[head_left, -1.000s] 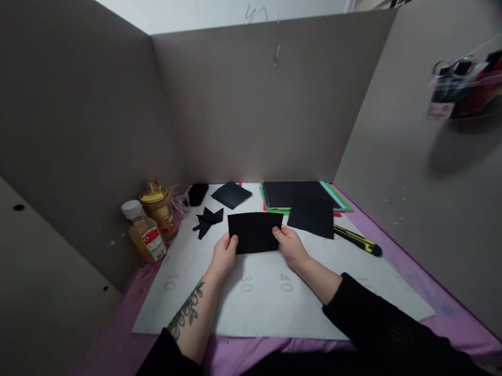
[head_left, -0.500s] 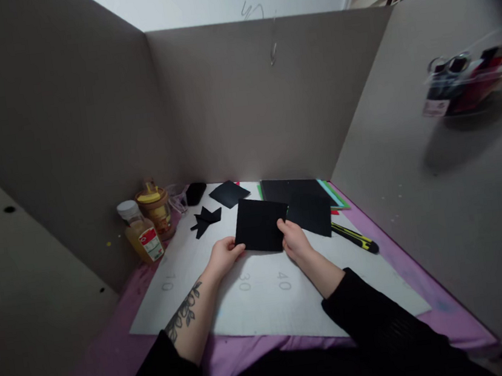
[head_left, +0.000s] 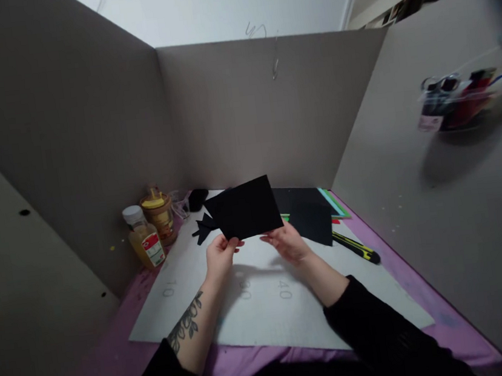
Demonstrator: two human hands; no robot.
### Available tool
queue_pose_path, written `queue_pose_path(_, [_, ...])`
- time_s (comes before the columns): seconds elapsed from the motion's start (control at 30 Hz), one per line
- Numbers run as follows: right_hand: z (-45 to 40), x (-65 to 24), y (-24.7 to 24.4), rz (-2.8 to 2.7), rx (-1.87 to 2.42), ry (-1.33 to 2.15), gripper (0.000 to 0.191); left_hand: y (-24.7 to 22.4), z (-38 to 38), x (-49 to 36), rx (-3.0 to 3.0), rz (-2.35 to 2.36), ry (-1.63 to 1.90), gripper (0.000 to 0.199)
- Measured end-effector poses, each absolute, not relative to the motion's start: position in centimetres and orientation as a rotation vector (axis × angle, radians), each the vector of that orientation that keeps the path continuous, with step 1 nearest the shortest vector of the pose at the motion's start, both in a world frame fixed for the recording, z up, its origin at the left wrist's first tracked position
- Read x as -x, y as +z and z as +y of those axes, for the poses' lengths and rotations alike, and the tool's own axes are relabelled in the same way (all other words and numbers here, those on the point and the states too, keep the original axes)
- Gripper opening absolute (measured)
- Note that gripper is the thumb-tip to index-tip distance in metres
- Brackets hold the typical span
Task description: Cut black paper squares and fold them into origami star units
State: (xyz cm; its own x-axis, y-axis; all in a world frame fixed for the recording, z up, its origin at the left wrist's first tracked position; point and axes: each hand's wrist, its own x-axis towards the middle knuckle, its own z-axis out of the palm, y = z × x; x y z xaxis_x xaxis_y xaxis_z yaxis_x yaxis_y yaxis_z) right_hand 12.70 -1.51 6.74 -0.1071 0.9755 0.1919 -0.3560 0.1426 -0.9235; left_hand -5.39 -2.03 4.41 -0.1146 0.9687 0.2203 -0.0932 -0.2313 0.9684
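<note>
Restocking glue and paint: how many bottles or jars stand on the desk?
2. A clear bottle of yellow liquid by the left wall, and an amber jar with a yellow top just behind it. Others may hide behind the black paper.

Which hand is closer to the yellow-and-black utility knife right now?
The right hand: it is just left of the utility knife, apart from it. The left hand, pinching the black paper sheet, is farther left across the mat.

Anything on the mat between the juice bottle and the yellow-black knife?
Head view: the left hand and right hand, lifting a black paper sheet; otherwise bare mat.
</note>
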Motion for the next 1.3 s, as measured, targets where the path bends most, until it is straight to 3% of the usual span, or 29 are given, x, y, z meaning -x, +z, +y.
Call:
queue_pose_path(0.13, [-1.9, -6.7, 6.3, -1.098, 0.849, 1.3, 0.024, 4.8, -2.3, 4.8, -1.212, 1.112, 1.644, 0.018])
queue_pose_path(0.23, [-1.5, -3.0, 5.7, -0.893, 0.911, 1.208, 0.024, 4.5, -2.1, 5.2, -1.163, 1.185, 1.745, 0.018])
queue_pose_path(0.37, [-0.7, -1.5, 5.2, -0.678, 0.847, 1.336, 0.029, 4.1, -2.1, 6.0, -1.233, 1.283, 1.791, 0.02])
queue_pose_path(0.63, [1.5, -5.7, 5.6, -0.557, 0.738, 1.314, 0.041, 4.2, -2.3, 5.7, -1.299, 1.352, 1.723, 0.017])
queue_pose_path(0.97, [2.5, -15.8, 7.0, -0.798, 0.826, 0.916, 0.031, 4.0, -2.0, 5.9, -1.205, 1.217, 1.612, 0.015])
queue_pose_path(1.1, [0.5, -16.2, 6.7, -1.192, 0.826, 0.969, 0.05, 3.9, -2.2, 5.2, -1.344, 1.188, 1.398, 0.014])
queue_pose_path(1.3, [0.6, -17.5, 5.1, -1.131, 1.017, 0.981, 0.033, 3.3, -1.6, 6.1, -1.309, 1.191, 1.296, 0.018])
